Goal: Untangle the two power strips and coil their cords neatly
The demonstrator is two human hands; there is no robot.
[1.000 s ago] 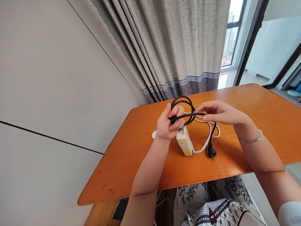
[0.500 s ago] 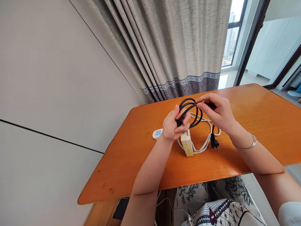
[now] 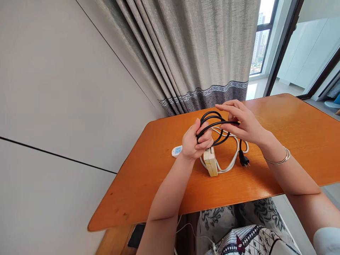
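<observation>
Several loops of a black power cord [image 3: 212, 124] are gathered in my left hand [image 3: 193, 141], whose fingers are closed round them. One strand runs across to my right hand [image 3: 245, 122] and disappears into its palm. The index finger of that hand is stretched out above the cord, the thumb lies under it, and the other fingers are curled, seemingly in a loose hold. The cord's black plug [image 3: 243, 160] hangs below my right hand, prongs downward. Just under the left hand stands a yellowed white power adapter or block [image 3: 210, 163], partly covered at its top.
A white cable [image 3: 233, 161] lies coiled on the orange wooden table [image 3: 148, 170]. A white power strip [image 3: 176, 151] shows left of my left hand. Behind the table hangs a grey curtain [image 3: 212, 53]; below its front edge lies a dark phone [image 3: 136, 235].
My right hand has opened its pinch and slid slightly right along the black cord; its index finger is lifted away. The plug has swung slightly to the right.
</observation>
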